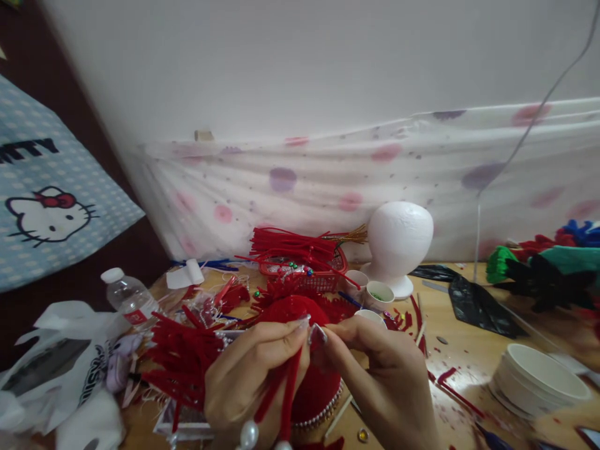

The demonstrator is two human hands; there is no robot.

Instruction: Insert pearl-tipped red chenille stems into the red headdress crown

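Note:
Just below the middle of the head view, my left hand (255, 375) is closed on red fuzzy stems (289, 394), which hang down from its fingers and have white pearls (249, 433) at their lower ends. My right hand (379, 375) is pinched beside it, its fingertips nearly meeting the left ones. What lies between the right fingertips is too small to make out. Behind and beneath both hands sits a red rounded piece (316, 390) with a row of pearls along its lower edge. More red fringed pieces (180, 356) lie to the left of my left hand.
A red basket (323, 281) of red stems and a white foam head (400, 240) stand at the back. Small cups (379, 294) are near them. At left are a bottle (131, 300) and plastic bags (70, 350); at right, stacked white bowls (539, 381) and black plastic (482, 306).

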